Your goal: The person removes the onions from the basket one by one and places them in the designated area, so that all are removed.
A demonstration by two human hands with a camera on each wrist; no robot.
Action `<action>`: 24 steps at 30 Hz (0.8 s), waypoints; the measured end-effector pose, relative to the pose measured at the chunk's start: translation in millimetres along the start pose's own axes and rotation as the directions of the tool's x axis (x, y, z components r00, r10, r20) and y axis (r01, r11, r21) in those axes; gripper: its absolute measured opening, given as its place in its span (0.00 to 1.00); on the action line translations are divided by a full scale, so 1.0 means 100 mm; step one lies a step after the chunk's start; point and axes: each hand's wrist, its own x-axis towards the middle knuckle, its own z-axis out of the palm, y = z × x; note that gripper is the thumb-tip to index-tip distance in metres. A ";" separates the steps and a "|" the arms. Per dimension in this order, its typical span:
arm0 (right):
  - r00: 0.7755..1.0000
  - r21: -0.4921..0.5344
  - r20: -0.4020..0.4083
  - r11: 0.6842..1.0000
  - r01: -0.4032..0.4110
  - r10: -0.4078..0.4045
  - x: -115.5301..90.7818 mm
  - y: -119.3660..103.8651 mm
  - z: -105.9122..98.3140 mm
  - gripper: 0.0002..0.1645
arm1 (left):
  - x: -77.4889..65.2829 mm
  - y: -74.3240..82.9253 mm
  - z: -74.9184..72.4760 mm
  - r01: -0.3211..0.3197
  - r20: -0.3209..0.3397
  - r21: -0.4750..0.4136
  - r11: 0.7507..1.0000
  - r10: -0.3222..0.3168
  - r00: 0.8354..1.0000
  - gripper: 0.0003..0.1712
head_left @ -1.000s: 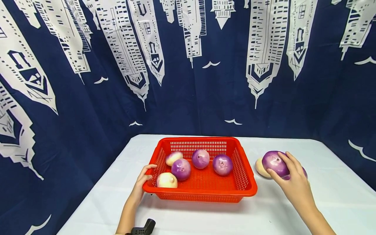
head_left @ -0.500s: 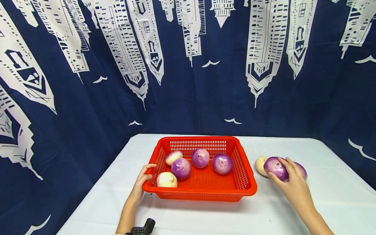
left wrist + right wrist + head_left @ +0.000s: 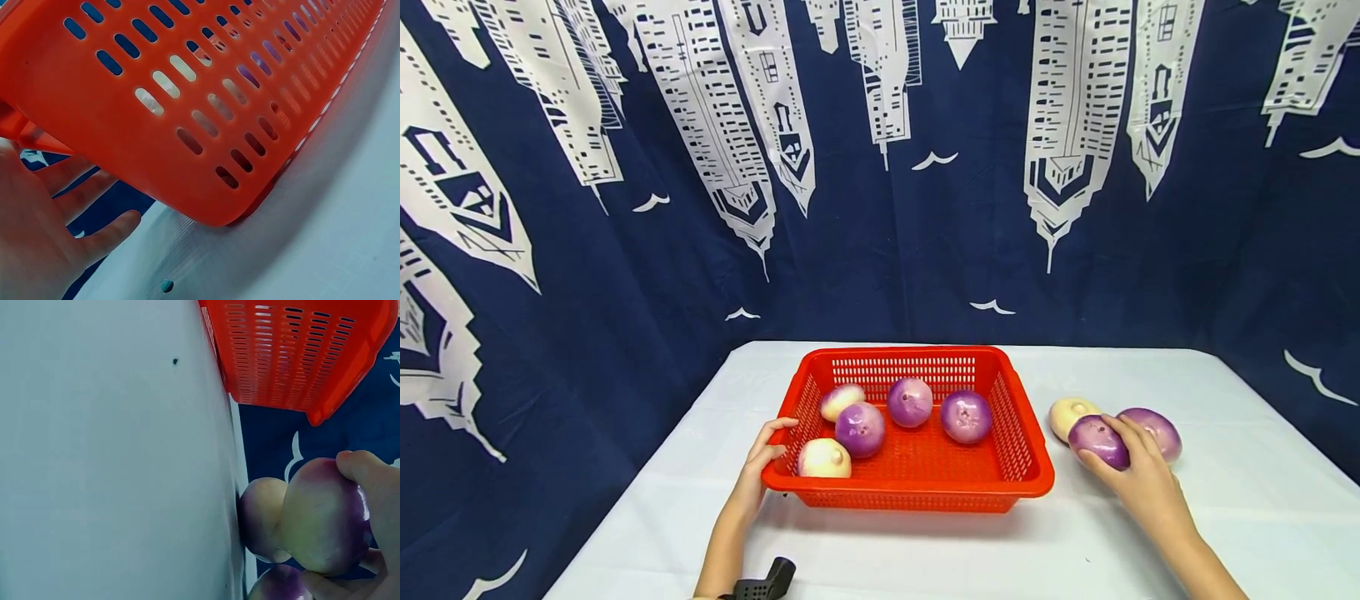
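Observation:
My right hand (image 3: pixel 1146 487) grips a purple-and-white turnip (image 3: pixel 1096 440), thumb on one side and fingers on the other. In the right wrist view the held turnip (image 3: pixel 322 519) shows its pale side, low near the white tabletop. Just behind it lie a mostly pale turnip (image 3: pixel 1069 412) and a purple one (image 3: pixel 1159 432). My left hand (image 3: pixel 758 467) touches the left end of a red plastic basket (image 3: pixel 925 485), its fingertips at the rim. The left wrist view shows that hand's fingers (image 3: pixel 81 194) extended beside the basket's outer wall, thumb apart.
Several turnips sit inside the basket, among them a pale one (image 3: pixel 824 458) at the front left and a purple one (image 3: pixel 966 417) at the right. The white table (image 3: pixel 955 558) ends at a navy curtain (image 3: pixel 865 283) with white building prints.
My right hand has lowered the turnip and drawn it nearer to me, uncovering the purple turnip behind. The left hand and basket have kept their places.

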 end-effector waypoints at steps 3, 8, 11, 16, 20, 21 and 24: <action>1.000 0.001 -0.002 1.000 0.004 -0.004 0.01 0.02 0.02 0.38 | 0.00 0.00 0.00 0.004 -0.002 -0.002 1.000 -0.004 1.000 0.25; 1.000 0.015 -0.010 1.000 0.005 -0.005 0.02 0.07 0.04 0.38 | 0.00 0.00 -0.01 0.001 -0.001 0.001 1.000 -0.001 1.000 0.26; 1.000 0.015 -0.012 1.000 0.005 -0.005 0.02 0.09 0.05 0.38 | -0.01 0.00 -0.01 -0.003 0.000 0.004 1.000 0.003 1.000 0.25; 1.000 0.015 -0.009 1.000 0.012 -0.011 0.01 0.13 0.07 0.37 | -0.01 0.01 -0.01 -0.003 0.006 0.011 1.000 0.003 1.000 0.26; 1.000 0.018 -0.019 1.000 0.015 -0.014 0.01 0.15 0.08 0.38 | -0.01 0.01 -0.01 -0.005 0.005 0.006 1.000 0.005 1.000 0.26; 1.000 0.014 -0.018 1.000 0.013 -0.013 0.01 0.16 0.09 0.38 | -0.01 0.01 -0.01 -0.006 0.004 0.005 1.000 0.006 1.000 0.26; 1.000 0.002 -0.005 1.000 0.004 -0.003 0.02 0.17 0.10 0.39 | -0.01 0.01 -0.01 -0.004 0.005 0.007 1.000 0.004 1.000 0.25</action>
